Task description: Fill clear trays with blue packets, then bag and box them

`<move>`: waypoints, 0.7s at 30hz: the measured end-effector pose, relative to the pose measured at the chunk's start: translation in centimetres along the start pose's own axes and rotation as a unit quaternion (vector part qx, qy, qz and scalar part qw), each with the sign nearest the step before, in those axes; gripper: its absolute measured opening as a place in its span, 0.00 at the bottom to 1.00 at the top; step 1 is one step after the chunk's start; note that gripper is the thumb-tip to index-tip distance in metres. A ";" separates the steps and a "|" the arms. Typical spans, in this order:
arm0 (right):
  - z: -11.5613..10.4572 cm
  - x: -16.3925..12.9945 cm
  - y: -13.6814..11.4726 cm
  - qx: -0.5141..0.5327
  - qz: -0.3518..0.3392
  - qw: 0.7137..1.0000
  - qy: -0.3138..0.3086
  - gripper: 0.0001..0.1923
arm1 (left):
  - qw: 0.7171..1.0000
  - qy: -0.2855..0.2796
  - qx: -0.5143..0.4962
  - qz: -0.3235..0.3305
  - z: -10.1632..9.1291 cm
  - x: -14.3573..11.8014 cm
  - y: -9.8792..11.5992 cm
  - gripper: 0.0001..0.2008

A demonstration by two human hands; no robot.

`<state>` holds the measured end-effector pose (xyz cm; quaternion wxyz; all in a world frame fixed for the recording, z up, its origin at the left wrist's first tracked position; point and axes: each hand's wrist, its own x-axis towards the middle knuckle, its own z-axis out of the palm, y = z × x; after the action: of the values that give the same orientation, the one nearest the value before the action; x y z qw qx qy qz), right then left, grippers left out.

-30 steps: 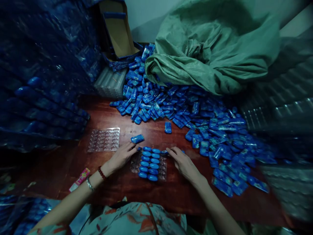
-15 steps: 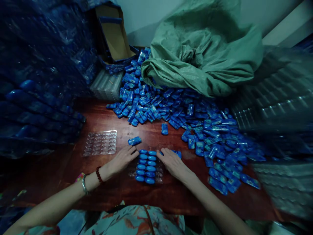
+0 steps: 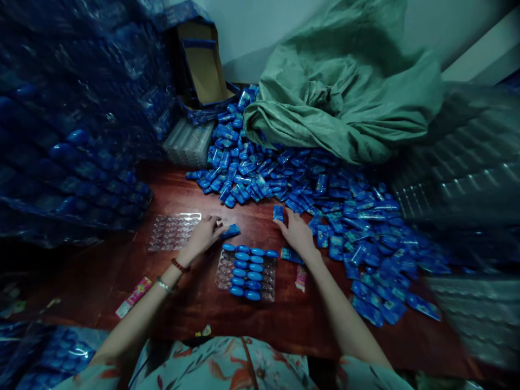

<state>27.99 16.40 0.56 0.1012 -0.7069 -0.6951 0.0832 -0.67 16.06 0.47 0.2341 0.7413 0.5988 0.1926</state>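
Note:
A clear blister tray [image 3: 246, 271] lies in front of me on the red-brown table [image 3: 203, 309], partly filled with blue oval packets in two columns. My left hand [image 3: 203, 234] rests just above its upper left corner, fingertips touching a loose blue packet [image 3: 229, 232]. My right hand [image 3: 298, 233] reaches past the tray's upper right, fingers spread, touching a single blue packet [image 3: 278, 212]. A big heap of the same blue packets [image 3: 325, 189] spreads over the table's far and right side.
An empty blister tray [image 3: 174, 232] lies left of my left hand. A green sack [image 3: 345, 92] slumps behind the heap. Stacked filled trays [image 3: 73, 141] rise at left, clear trays [image 3: 467, 179] at right, an open carton [image 3: 203, 70] at the back. Pink wrappers [image 3: 134, 297] lie near me.
Both hands left the filled tray and moved away from me: the left to the loose packet above the tray, the right to the single packet near the heap.

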 end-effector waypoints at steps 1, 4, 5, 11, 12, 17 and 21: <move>0.5 0.6 -0.4 -0.014 0.018 1.000 -0.007 0.25 | 0.999 -0.019 0.031 -0.006 0.4 0.7 0.1 0.15; 1.5 1.1 -0.6 -0.005 0.038 0.999 -0.021 0.17 | 0.996 -0.044 0.072 -0.002 1.1 1.5 0.3 0.12; 1.6 0.7 -0.2 0.008 0.035 0.999 -0.017 0.15 | 0.997 -0.040 0.067 -0.002 1.1 1.2 0.2 0.11; 0.3 -5.9 4.1 0.141 -0.005 0.985 0.099 0.08 | 0.996 0.072 -0.049 -0.025 -1.9 -5.5 -0.8 0.11; 0.0 -7.1 4.6 0.160 0.003 0.981 0.108 0.08 | 0.994 0.087 -0.063 -0.020 -2.4 -6.9 -0.9 0.11; -0.8 -10.7 5.0 0.198 0.034 0.974 0.105 0.13 | 0.993 0.083 -0.084 -0.001 -2.0 -12.0 -0.6 0.11; -0.7 -9.3 2.5 0.142 -0.054 0.986 0.062 0.16 | 0.990 0.109 -0.091 -0.015 -0.4 -12.6 0.1 0.13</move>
<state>30.41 7.10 0.34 0.2479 -0.6508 -0.7056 0.1313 -3.44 3.72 0.75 0.2371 0.6824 0.6119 0.3221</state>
